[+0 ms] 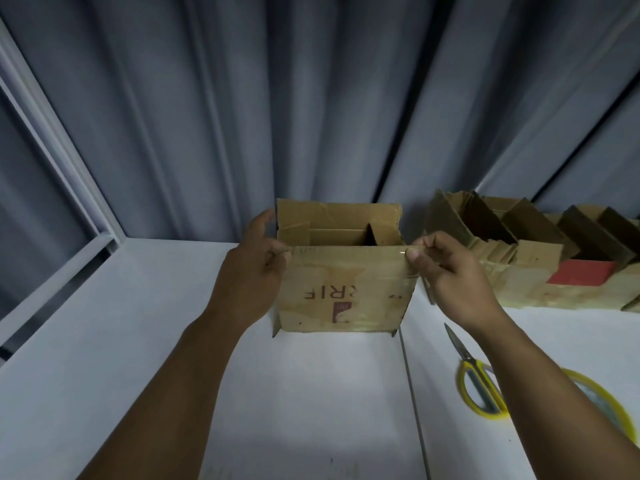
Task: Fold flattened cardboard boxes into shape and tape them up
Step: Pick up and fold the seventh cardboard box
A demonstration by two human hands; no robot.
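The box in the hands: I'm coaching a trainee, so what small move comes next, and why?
Probably fold the upright far flap down over the opening: the box stands open on top, the left hand and right hand pinch its near top corners, and the tape roll lies untouched near the scissors.

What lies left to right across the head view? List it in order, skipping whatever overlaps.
Window frame → left hand → cardboard box → right hand → tape roll. Scissors and the row of folded boxes overlap the right hand's span, so they are left out.
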